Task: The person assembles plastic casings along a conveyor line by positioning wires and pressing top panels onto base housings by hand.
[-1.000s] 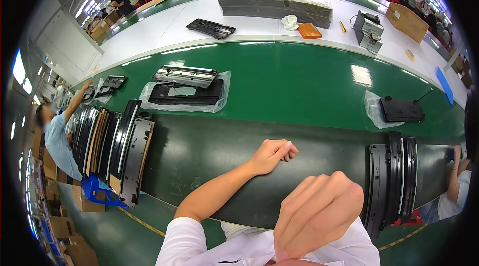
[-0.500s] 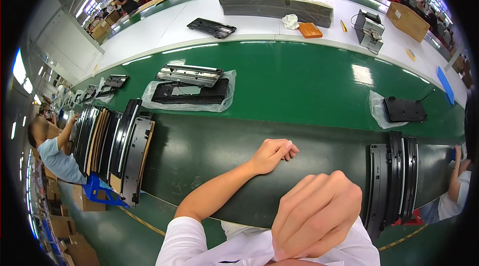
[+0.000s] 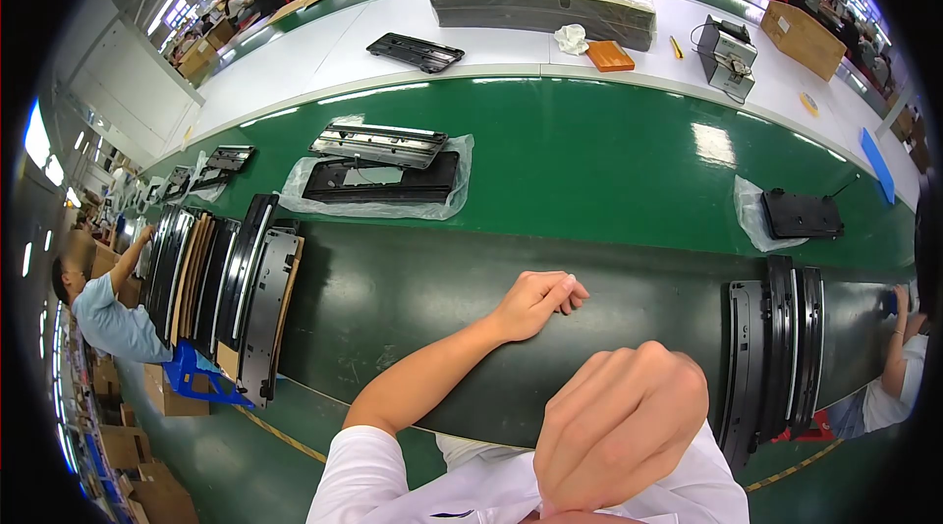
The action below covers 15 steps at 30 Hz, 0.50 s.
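My left hand (image 3: pixel 538 306) rests on the dark work surface (image 3: pixel 432 274), its fingers loosely curled in with the thumb on top, and nothing shows in it. Close to the camera, my right hand (image 3: pixel 624 426) is raised in front of the white shirt (image 3: pixel 688 495), knuckles up. Its fingers are bent together and their tips are hidden by the hand, near the collar. Nearest on the right is a row of upright black panels (image 3: pixel 745 357). To the left stands another row of panels (image 3: pixel 267 318), with brown cardboard sheets among them.
On the green belt (image 3: pixel 580 161) lie a black frame (image 3: pixel 383 188) on a plastic bag, with a silvery part on top, and a black panel (image 3: pixel 801 217) at right. Co-workers (image 3: pixel 123 318) sit at both sides. A long wrapped block (image 3: pixel 540 18) is on the white shelf.
The frame, plastic bags and panel on the green belt have shifted slightly right. My right hand has dipped a little; the left stays still. The left co-worker's head has turned.
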Available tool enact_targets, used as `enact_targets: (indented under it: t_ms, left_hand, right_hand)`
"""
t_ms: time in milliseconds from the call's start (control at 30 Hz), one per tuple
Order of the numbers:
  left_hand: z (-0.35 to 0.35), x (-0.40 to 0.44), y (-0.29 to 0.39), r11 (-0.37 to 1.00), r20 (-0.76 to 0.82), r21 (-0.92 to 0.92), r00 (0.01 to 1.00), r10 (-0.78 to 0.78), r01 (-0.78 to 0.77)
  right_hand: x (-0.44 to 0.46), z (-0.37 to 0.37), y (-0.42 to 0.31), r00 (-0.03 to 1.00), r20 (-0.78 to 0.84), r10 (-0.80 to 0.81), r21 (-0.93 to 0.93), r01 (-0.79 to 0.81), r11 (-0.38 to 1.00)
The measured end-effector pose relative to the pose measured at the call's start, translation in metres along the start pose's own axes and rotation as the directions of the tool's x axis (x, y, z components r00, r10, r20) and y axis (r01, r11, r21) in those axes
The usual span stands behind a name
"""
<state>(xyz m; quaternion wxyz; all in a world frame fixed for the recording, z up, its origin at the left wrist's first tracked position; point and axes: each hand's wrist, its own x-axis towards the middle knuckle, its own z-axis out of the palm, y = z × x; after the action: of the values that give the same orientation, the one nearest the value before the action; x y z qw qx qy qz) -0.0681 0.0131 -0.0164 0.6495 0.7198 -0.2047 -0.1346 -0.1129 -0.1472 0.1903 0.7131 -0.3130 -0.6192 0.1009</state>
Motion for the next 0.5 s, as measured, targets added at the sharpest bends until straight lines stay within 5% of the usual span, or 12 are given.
enact_targets:
  t_ms: [433, 500]
  left_hand:
    - [-0.0016, -0.0002, -0.0004, 0.999, 0.033, 0.029, 0.999, -0.014, 0.013]
    - [-0.0017, -0.0006, 0.0004, 0.999, 0.033, 0.037, 0.999, -0.010, 0.009]
  right_hand:
    - [-0.0024, -0.0007, -0.0026, 0.994, -0.021, 0.109, 0.025, -0.109, 0.994]
    - [0.0022, 0.0029, 0.0028, 0.994, -0.100, 0.032, 0.093, -0.023, 0.995]
